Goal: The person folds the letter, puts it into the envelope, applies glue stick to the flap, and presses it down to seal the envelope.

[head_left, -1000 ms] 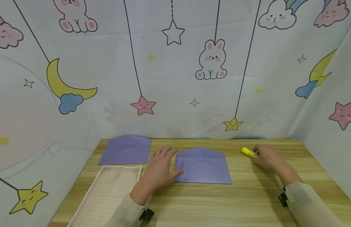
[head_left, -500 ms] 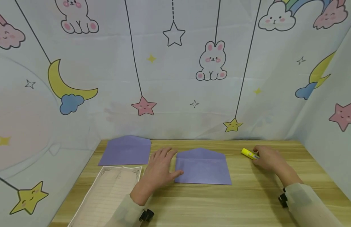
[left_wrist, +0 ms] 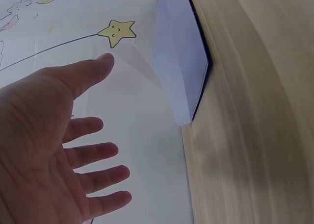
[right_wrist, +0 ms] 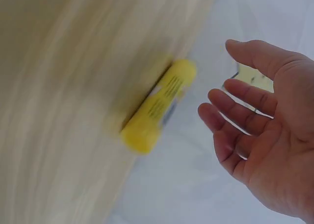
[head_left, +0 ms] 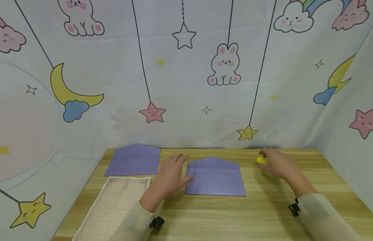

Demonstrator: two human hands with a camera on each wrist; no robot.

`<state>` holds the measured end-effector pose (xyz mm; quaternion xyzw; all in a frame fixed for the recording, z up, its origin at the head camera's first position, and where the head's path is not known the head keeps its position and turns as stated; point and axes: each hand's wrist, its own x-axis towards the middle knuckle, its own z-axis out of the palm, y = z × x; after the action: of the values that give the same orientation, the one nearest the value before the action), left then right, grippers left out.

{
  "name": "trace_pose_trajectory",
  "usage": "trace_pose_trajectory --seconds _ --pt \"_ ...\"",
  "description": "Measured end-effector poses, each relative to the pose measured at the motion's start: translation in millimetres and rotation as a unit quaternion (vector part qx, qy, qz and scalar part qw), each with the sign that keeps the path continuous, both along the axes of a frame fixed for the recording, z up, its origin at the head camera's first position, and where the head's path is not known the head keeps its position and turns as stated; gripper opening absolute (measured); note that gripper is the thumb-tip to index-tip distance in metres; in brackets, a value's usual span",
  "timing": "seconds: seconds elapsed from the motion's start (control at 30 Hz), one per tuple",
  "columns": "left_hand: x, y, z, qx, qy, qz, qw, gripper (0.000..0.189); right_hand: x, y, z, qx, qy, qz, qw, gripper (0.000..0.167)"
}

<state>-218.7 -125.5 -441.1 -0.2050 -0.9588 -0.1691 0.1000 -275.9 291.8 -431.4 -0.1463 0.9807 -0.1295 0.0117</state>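
Note:
A lavender envelope (head_left: 214, 182) lies flat at the middle of the table with its pointed flap away from me. My left hand (head_left: 169, 179) hovers by its left side, fingers spread, holding nothing. In the left wrist view, a gap separates that hand from the envelope (left_wrist: 184, 52). A yellow glue stick (head_left: 261, 160) lies at the back right, partly hidden behind my right hand (head_left: 280, 164). From the right wrist, the glue stick (right_wrist: 159, 109) shows whole on the table, with my loosely bent fingers (right_wrist: 245, 91) apart from it.
Another lavender envelope (head_left: 135, 162) lies at the back left. In front of it is a lined sheet of letter paper (head_left: 114, 201) with an ornate border, partly under my left forearm in the head view. A white printed cloth (head_left: 186, 83) hangs behind the wooden table (head_left: 222, 217).
My right hand has let go of the glue stick and moved a little left and away from me, over it. The left hand has barely shifted. Both envelopes and the paper stay put.

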Motion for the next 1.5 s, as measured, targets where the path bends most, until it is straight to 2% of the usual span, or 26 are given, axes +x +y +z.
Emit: trace_pose_trajectory --seconds 0.17,0.3,0.43,0.6,0.73,0.87,1.07,1.2,1.33,1.5 --pt "-13.6 2.4 1.6 0.026 -0.028 -0.006 0.9993 0.074 2.8 -25.5 10.6 -0.042 -0.011 0.029 0.9986 0.050" --pt "-29.0 4.3 -0.5 0.047 -0.061 -0.006 0.9970 0.067 0.2 -44.5 10.9 -0.062 -0.017 0.045 0.9969 0.046" --pt "-45.5 6.5 -5.9 0.065 -0.087 -0.003 0.9940 0.058 -6.3 -58.9 2.3 -0.066 -0.013 0.053 0.9963 0.040" --pt "-64.6 10.8 -14.5 0.057 -0.104 -0.005 0.9929 0.047 -17.9 -71.7 -13.5 -0.068 -0.007 0.066 0.9955 0.029" --pt "-75.6 14.2 -18.1 0.050 -0.118 -0.015 0.9916 0.039 -25.0 -78.5 -22.9 -0.068 -0.014 0.073 0.9949 0.024" --pt "-84.3 16.1 -21.7 0.042 -0.127 -0.022 0.9907 0.031 -27.5 -83.4 -26.0 -0.070 -0.029 0.077 0.9942 0.022" --pt "-91.5 17.0 -26.0 0.042 -0.137 -0.028 0.9893 0.018 -28.3 -85.1 -27.9 -0.062 -0.033 0.089 0.9936 0.015" --pt "-92.8 16.3 -27.5 0.046 -0.131 -0.036 0.9897 0.011 -28.1 -84.6 -28.8 -0.064 -0.028 0.089 0.9936 0.010" --pt "-90.5 16.1 -28.7 0.047 -0.116 -0.040 0.9913 0.010 -26.6 -84.5 -29.1 -0.066 -0.021 0.085 0.9940 0.009" --pt "-84.5 17.3 -27.7 0.040 -0.095 -0.041 0.9939 0.010 -23.3 -83.4 -29.8 -0.061 0.008 0.089 0.9942 0.010"
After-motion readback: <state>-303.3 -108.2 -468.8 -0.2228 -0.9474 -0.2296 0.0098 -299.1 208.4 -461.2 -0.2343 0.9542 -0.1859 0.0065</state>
